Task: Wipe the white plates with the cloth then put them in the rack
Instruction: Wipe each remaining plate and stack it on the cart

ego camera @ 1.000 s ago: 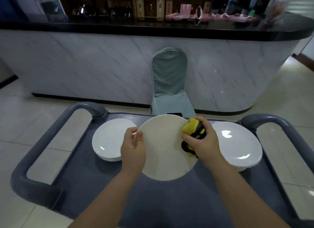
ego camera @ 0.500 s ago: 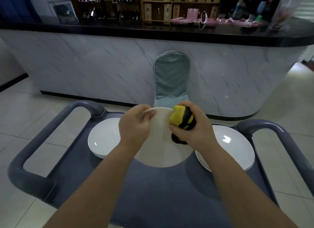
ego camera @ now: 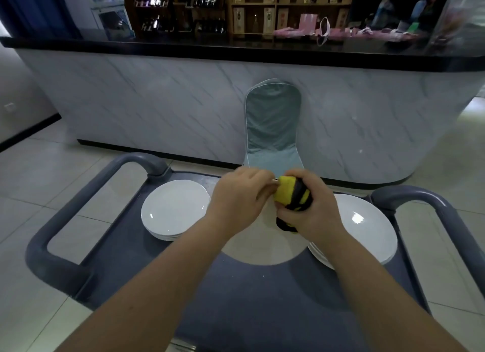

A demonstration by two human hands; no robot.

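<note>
Grey cart (ego camera: 262,312) before a marble bar; its top serves as worktop. One plate (ego camera: 265,249) is held tilted above it, between two stacks (ego camera: 174,210) (ego camera: 367,225). Left hand (ego camera: 236,202): grip pinched on the far rim, presumably to steady it. Right hand (ego camera: 312,212): grip pressed around the cloth (ego camera: 288,194), applied at that rim for wiping. No rack is seen.

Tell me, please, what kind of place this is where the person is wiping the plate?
Probably a restaurant or bar. A long marble-fronted counter has shelves of bottles behind it, a covered banquet chair stands before it, and stacks of white plates sit on a grey service cart.
</note>
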